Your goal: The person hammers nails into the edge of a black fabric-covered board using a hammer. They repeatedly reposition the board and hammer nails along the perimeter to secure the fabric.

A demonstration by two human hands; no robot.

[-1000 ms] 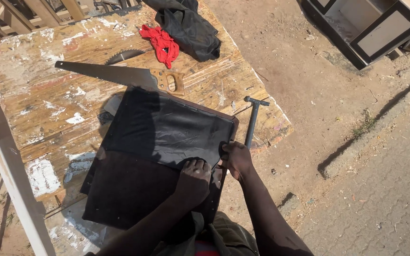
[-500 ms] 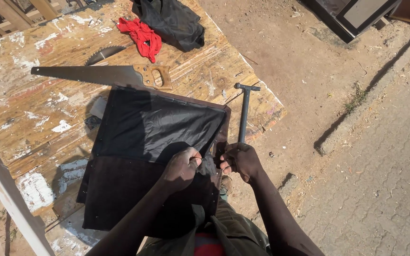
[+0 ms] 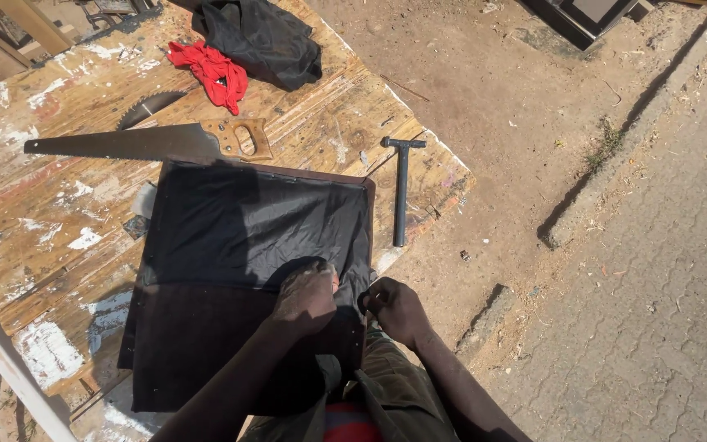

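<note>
- The left hand (image 3: 306, 299) was closed, knuckles up, pressing on the black fabric sheet (image 3: 247, 225) at that sheet's near edge; whether it pinched the sheet could not be told.
- The right hand (image 3: 396, 309) was curled shut just beside the left, gripping the sheet's near right corner where it hung over the board's edge.
- The sheet lay spread over the far half of a dark brown board (image 3: 206, 344), directly ahead of both hands; the board's bare part lay under and to the left of the left forearm.
- The board rested on a paint-stained wooden workbench (image 3: 59, 205).
- A hammer (image 3: 401, 192) lay ahead of the right hand, near the board's right edge but apart from it.
- A handsaw (image 3: 157, 143) lay just beyond the board's far edge, ahead and left of the left hand.
- A red cloth (image 3: 214, 74) and a black garment (image 3: 263, 41) lay well beyond the saw, touching each other.
</note>
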